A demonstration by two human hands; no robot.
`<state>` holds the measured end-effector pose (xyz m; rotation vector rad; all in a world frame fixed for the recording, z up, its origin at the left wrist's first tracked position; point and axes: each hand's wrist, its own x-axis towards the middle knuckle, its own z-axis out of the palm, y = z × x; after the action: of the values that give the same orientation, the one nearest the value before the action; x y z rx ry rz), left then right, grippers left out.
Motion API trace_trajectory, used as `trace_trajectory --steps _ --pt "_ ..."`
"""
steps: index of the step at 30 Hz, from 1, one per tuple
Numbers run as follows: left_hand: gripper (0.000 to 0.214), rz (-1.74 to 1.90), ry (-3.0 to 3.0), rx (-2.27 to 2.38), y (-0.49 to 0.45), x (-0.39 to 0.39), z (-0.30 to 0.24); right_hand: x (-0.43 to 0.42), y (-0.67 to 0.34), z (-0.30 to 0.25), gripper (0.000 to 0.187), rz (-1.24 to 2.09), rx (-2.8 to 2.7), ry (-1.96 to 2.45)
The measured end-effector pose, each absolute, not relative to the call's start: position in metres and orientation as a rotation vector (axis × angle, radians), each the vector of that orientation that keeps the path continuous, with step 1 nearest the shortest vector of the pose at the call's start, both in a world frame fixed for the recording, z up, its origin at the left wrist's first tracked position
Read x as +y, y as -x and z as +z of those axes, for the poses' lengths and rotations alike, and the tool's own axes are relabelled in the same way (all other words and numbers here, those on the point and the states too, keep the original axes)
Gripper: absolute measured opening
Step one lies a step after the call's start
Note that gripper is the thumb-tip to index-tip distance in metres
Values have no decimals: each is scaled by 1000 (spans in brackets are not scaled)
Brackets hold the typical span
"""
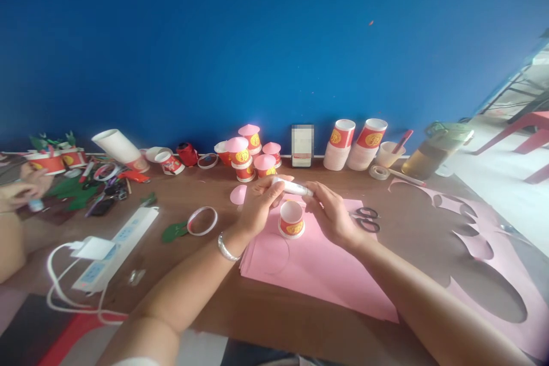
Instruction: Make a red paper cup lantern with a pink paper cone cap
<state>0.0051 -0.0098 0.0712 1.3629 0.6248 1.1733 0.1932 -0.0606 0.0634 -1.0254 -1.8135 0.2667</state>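
A white tube (pixel 291 187), shaped like a glue stick, lies crosswise between my two hands. My left hand (pixel 262 201) grips its left part, and my right hand (pixel 331 210) has its fingers closed round the right end. Just below them a red and white paper cup (pixel 291 220) with a yellow emblem stands on pink paper sheets (pixel 321 277), its white round end up. A faint curved line shows on the top sheet. To the right of my right hand lie black-handled scissors (pixel 368 220); a pink paper disc (pixel 238 194) is left of my left hand.
Cups with pink cone tops (pixel 238 151) stand by the blue wall, beside a phone (pixel 302 146) and stacked cups (pixel 338 143). A jug (pixel 437 151) and cut pink paper (pixel 484 249) are right. Left are a power strip (pixel 118 249), tape ring (pixel 202 221) and another person's hands (pixel 26 189).
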Motion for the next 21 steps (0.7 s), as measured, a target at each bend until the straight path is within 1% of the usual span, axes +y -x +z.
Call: trace_trajectory --steps 2,4,7,9,11,13,14,17,21 --pt "36 1146 -1404 618 -4 -10 73 -62 -192 66 21 487 -1781 1062" --pt "35 1107 -1437 628 -3 -10 76 -64 -190 68 22 561 -1776 1062" --pt "32 1204 -1354 641 0 -4 87 -66 -187 66 22 444 -1750 1065" --pt "31 1414 -1162 641 4 3 96 -65 -185 64 20 364 -1692 1079" --pt "28 1441 -1044 609 7 7 104 -64 -183 61 18 382 -1642 1085" --pt "21 1312 -1029 581 5 5 105 -62 -181 57 17 428 -1584 1079" --pt "21 1210 -1042 581 3 2 103 -62 -180 55 16 429 -1552 1072" --pt "28 992 -1127 622 -7 -12 93 -61 -177 49 15 368 -1506 1064" --pt "28 1075 -1257 690 -13 -21 80 -64 -179 47 16 333 -1573 1050"
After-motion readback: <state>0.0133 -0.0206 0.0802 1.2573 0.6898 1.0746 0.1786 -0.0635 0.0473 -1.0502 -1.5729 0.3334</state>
